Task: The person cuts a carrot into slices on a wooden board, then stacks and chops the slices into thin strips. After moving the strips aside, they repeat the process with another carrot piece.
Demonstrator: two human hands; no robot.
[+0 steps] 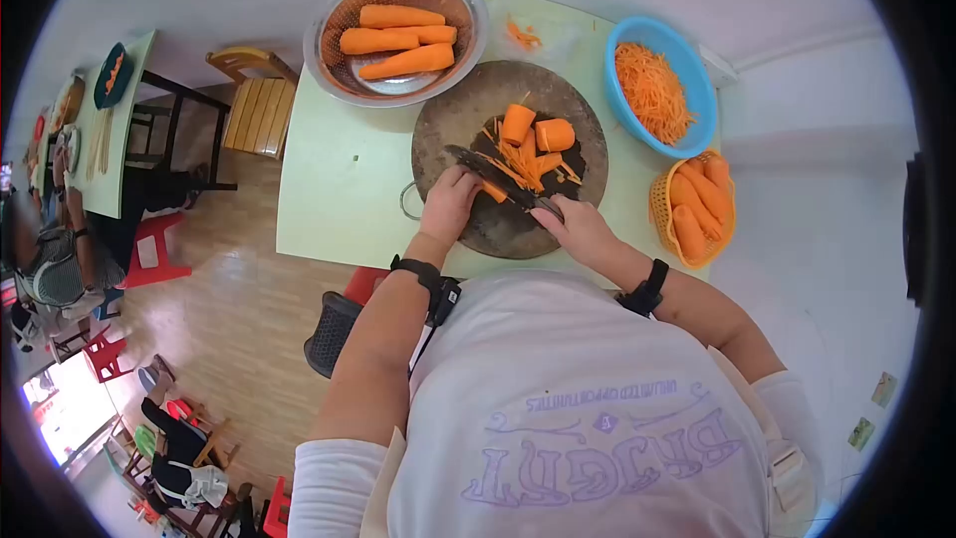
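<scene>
My right hand is closed around the handle of a kitchen knife, whose dark blade slants to the upper left over the round chopping board. With curled fingers my left hand holds a piece of carrot on the board, close against the blade. Beyond the knife stand two thick carrot chunks. Carrot slices and thin strips lie between those chunks and the blade. The knife hides part of the held piece.
Whole carrots lie in a metal colander at the back left of the table. A blue basin of shredded carrot and a yellow basket of carrots are on the right. Other people sit at tables far left.
</scene>
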